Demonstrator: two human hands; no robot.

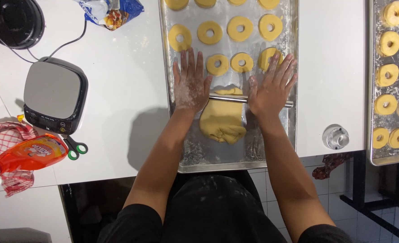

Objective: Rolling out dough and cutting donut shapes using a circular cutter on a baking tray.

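Both hands lie flat and spread, palms down, on a thin metal rolling pin (228,97); neither grip closes around anything. Seen from the head camera, the left hand (190,85), dusted with flour, presses the pin's left end, and the right hand (269,90) presses its right part, the pin's tip showing just past it at 3 o'clock. The pin runs across the top edge of a slab of yellow dough (222,119), which lies between the two wrists, at 5 o'clock from the left hand and 7 o'clock from the right. Dough and pin sit on a floured metal tray (217,162) on the white tabletop (127,90).

At 12 o'clock from the hands, rows of cut dough rings (217,64) fill the far part of the tray; the right fingertips touch or overlap one ring. A second tray (375,135) of rings stands well apart at 3 o'clock, with a round metal cutter (335,136) between the trays.

At 9 o'clock from the left hand stand a kitchen scale (55,94), green-handled scissors (75,147), an orange bottle (30,153) on a checked cloth (6,135), and further off a black appliance (15,20) and a blue bag (111,11).
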